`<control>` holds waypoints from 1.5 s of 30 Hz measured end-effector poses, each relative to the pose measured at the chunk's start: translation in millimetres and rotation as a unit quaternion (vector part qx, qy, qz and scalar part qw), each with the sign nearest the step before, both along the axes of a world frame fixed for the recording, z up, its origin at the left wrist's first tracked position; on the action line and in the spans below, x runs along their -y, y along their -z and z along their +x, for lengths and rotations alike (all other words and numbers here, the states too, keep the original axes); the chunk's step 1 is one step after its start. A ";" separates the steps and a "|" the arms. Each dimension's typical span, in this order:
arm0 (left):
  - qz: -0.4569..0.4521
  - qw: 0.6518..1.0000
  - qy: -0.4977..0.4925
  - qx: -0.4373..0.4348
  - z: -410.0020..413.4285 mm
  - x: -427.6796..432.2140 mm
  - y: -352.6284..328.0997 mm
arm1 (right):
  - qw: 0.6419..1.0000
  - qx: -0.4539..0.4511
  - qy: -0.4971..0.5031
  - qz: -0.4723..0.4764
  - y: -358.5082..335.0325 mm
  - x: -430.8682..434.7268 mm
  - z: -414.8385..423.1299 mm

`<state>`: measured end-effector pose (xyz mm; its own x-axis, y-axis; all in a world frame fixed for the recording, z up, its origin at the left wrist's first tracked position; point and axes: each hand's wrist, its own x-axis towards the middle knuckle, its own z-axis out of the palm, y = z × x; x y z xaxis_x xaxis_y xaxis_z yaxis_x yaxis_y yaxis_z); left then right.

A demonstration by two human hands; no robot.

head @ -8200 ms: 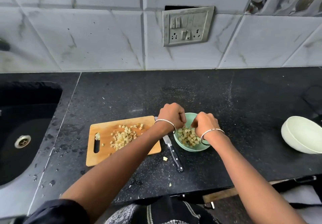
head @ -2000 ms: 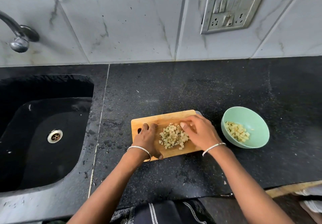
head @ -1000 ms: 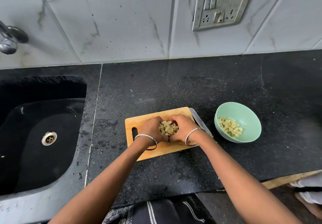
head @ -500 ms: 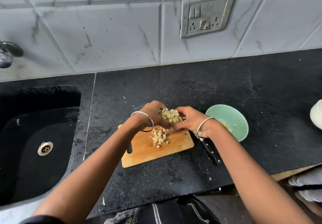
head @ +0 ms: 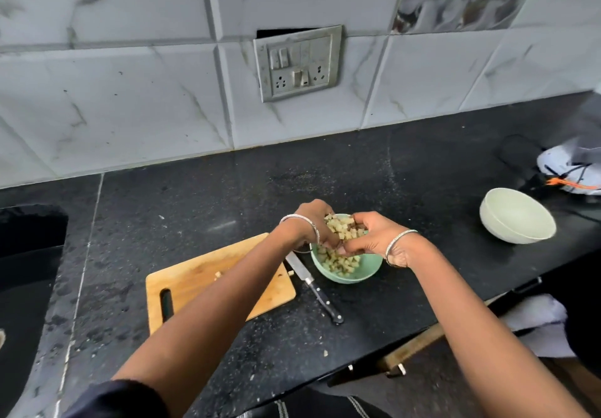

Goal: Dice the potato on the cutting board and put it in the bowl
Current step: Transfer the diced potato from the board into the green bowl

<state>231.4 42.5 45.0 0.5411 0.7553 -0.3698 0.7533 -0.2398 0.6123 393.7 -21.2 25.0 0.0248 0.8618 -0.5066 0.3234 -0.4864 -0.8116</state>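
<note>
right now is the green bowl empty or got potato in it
Not empty: diced cubes cover the bottom of the green bowl.

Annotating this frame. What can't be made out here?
All head view.
cutting board: middle hidden by the left forearm; leftover dice uncountable.
green bowl: far rim and fill level hidden by the left hand and right hand cupping diced potato.
knife: blade tip hidden under the left wrist.
sink: cut off by the left edge.
white object at the right edge: cut off, unidentifiable.
</note>
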 end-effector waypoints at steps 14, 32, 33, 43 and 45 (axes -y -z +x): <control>0.044 0.999 -0.024 -0.004 32.6 10.2 16.9 | 0.967 0.253 0.024 0.026 18.2 -4.8 14.8; 0.133 0.977 -0.133 0.098 -22.1 35.1 32.9 | 0.880 0.417 0.020 0.225 -6.2 9.6 -22.1; 0.123 0.978 -0.144 0.091 -36.3 34.4 32.0 | 0.888 0.384 0.026 0.252 -9.3 10.7 -28.0; 0.034 0.971 -0.170 -0.163 -176.4 47.2 58.1 | 0.883 0.382 -0.165 0.217 40.3 13.8 -128.6; 0.020 0.971 -0.166 -0.171 -187.2 55.6 65.8 | 0.835 0.467 -0.204 0.205 49.7 16.5 -139.9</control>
<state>44.3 -13.1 -20.8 0.1158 0.8843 -0.4523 0.9507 0.0332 0.3084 253.9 -37.7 -24.7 -0.0942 0.9915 -0.0896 0.9801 0.0766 -0.1832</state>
